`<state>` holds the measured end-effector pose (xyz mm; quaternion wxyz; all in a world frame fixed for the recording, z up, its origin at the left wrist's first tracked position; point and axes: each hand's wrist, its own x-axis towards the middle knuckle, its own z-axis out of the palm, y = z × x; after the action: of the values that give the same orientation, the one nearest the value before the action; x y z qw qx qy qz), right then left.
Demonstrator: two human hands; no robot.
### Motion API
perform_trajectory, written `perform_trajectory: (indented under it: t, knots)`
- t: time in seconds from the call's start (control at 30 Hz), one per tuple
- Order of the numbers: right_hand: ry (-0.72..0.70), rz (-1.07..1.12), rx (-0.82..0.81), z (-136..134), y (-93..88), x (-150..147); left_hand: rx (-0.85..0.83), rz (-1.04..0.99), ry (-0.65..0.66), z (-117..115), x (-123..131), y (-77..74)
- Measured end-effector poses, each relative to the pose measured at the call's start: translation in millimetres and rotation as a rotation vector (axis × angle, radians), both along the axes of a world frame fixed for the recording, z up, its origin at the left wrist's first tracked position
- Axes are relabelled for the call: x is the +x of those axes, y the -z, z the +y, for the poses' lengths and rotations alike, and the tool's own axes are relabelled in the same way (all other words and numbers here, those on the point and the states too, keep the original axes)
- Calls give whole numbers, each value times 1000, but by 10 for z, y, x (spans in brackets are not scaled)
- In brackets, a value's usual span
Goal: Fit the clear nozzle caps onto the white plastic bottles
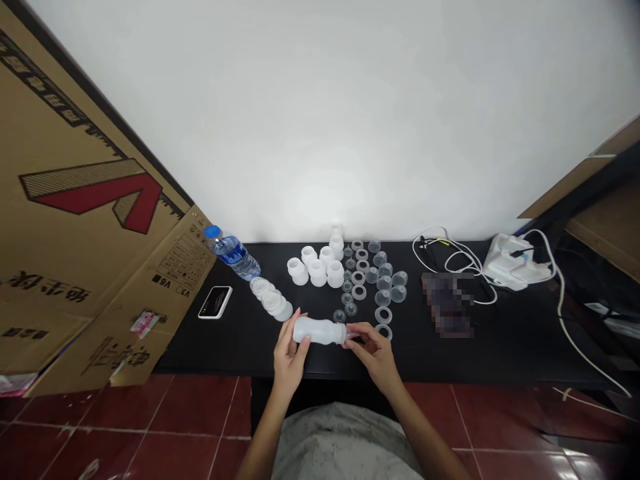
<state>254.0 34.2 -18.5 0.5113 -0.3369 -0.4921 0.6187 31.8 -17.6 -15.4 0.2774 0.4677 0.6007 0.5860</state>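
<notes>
A white baby bottle [320, 331] lies sideways between my hands, over the front part of the black table. My left hand [290, 350] is wrapped round its base end. At the neck end, the fingers of my right hand [373, 348] pinch a small clear teat [349, 334] against the bottle. Behind the bottle stand several open white bottles [317, 272] in a cluster. To their right are clear teats [348, 285], translucent rings [359, 277] and clear domed caps [383, 282]. More white bottles [273, 301] lean in a row left of my left hand.
A water bottle with a blue cap [233, 253] and a white-framed device [215, 302] are at the left, beside a large cardboard box [100, 200]. On the right lie a blurred-out object [449, 305], white cables [460, 260] and a white charger-like unit [517, 260].
</notes>
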Motion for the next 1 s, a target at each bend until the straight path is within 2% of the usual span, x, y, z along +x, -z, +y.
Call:
perform_trajectory:
  t: [0.17, 0.4, 0.5, 0.7, 1.0]
  knots:
    - [48, -78, -1, 0, -19, -3, 6, 105, 13, -8, -10, 11]
    - [35, -222, -177, -24, -43, -19, 36, 70, 137, -9, 7, 31]
    - [52, -308, -155, -35, -6, -39, 34, 26, 153, -13, 24, 18]
    - [10, -203, -149, -66, -60, -41, -12, -3, 82, 5, 38, -32]
    - [-24, -276, -61, -56, -23, -55, -27, -31, 70, 6, 44, -48]
